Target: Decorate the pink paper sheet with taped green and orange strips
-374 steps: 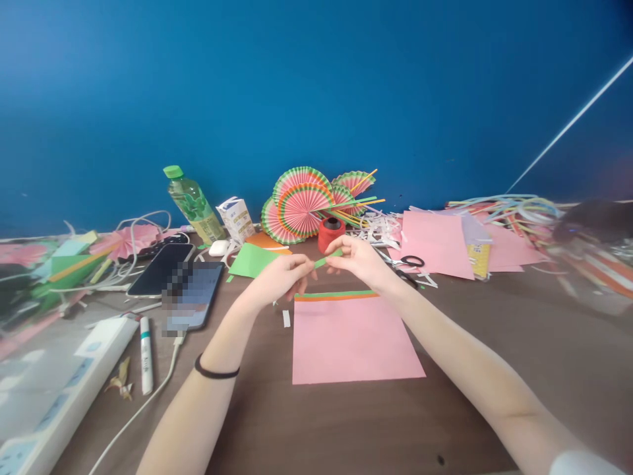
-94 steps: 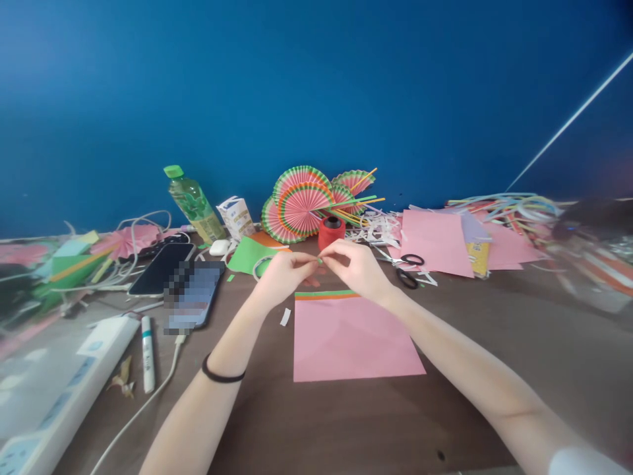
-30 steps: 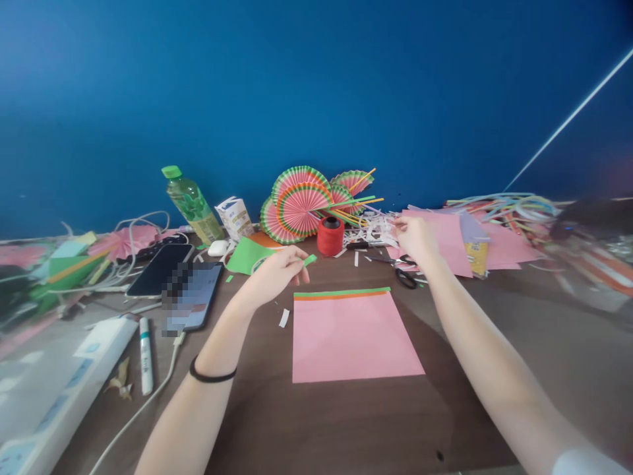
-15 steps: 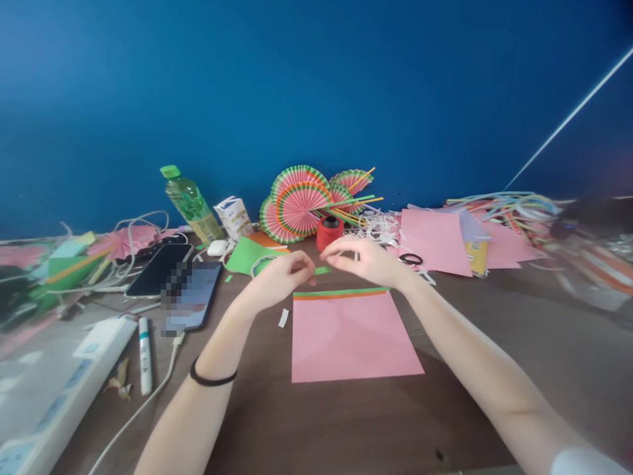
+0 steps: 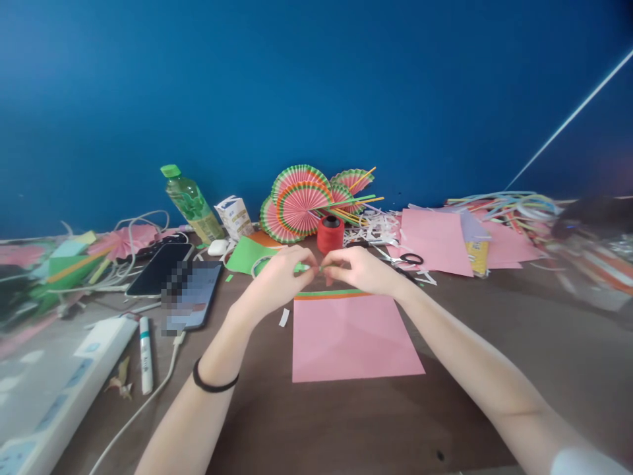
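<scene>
My left hand [image 5: 289,274] and my right hand [image 5: 357,269] meet fingertip to fingertip above the far edge of a pink paper sheet [image 5: 353,340]. Both are closed in a pinch. A small green paper strip [image 5: 300,267] shows at the left fingers, and a sliver of green also shows at the right fingertips; the fingers hide most of it. The pink sheet lies flat, with a green band and an orange band along its far edge. Just beyond the hands stands a red thread spool [image 5: 330,235]. Scissors [image 5: 410,259] lie beyond my right wrist.
Pleated paper fans [image 5: 302,208] lean at the blue wall. Green paper [image 5: 250,255], a bottle [image 5: 192,206], a small carton [image 5: 234,218] and phones [image 5: 195,297] are at left, with a marker [image 5: 145,356] and a power strip [image 5: 74,389]. Pink sheets [image 5: 435,241] lie at right.
My hands have come closer together, and their fingers have closed on the green strip that showed between them. The scissors show more fully. The pink sheet has stayed put.
</scene>
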Demonstrator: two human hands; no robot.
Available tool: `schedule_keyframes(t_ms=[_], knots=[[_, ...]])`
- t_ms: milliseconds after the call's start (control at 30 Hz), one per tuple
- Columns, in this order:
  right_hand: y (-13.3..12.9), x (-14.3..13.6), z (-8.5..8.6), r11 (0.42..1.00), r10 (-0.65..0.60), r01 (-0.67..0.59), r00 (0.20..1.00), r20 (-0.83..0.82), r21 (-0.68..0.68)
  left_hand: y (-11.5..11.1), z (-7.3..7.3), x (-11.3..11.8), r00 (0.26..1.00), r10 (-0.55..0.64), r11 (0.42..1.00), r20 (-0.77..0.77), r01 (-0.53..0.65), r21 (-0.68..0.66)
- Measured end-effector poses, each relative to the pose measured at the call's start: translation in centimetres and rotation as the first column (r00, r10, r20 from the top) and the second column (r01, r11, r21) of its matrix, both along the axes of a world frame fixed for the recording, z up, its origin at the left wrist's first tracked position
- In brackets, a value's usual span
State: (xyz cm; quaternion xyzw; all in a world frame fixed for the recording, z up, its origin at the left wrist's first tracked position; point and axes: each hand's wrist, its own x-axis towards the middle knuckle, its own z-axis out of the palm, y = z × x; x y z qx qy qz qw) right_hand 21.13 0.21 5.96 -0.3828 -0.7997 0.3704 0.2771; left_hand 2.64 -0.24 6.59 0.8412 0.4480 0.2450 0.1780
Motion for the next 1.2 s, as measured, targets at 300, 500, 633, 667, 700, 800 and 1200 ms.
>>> schedule_keyframes(t_ms=[300, 500, 633, 667, 700, 800, 1200], knots=[[-0.4, -0.1, 0.4, 1.000, 0.018, -0.017, 0.999, 0.051, -0.018, -0.1, 0.0, 0.1, 0.998, -0.019, 1.000, -0.056, 0.019, -0.009], [-0.5, -0.4, 0.2, 1.000, 0.005, -0.006, 0.999, 0.054, 0.020, -0.1, -0.1, 0.0, 0.996, 0.012, 1.000, -0.093, -0.011, 0.010], [-0.5, -0.5, 0.2, 0.999, -0.004, 0.002, 0.999, 0.050, 0.036, -0.3, -0.1, 0.4, 0.993, 0.024, 0.999, -0.114, -0.019, 0.049], [-0.5, -0.5, 0.2, 0.999, -0.005, 0.004, 0.999, 0.050, 0.035, -0.3, 0.0, 0.4, 0.993, 0.026, 0.998, -0.112, -0.020, 0.051], [-0.5, -0.5, 0.3, 1.000, -0.008, 0.007, 0.999, 0.048, 0.030, -0.3, 0.0, 0.4, 0.994, 0.029, 0.999, -0.105, -0.024, 0.049], [-0.7, -0.4, 0.7, 1.000, -0.013, 0.013, 0.999, 0.047, 0.002, -0.3, 0.0, 0.4, 0.997, 0.041, 0.999, -0.071, -0.040, 0.013], [1.0, 1.6, 0.2, 0.997, -0.077, 0.078, 0.996, 0.042, -0.019, 1.0, 0.3, -1.9, 0.946, 0.317, 0.940, -0.070, -0.323, -0.107]])
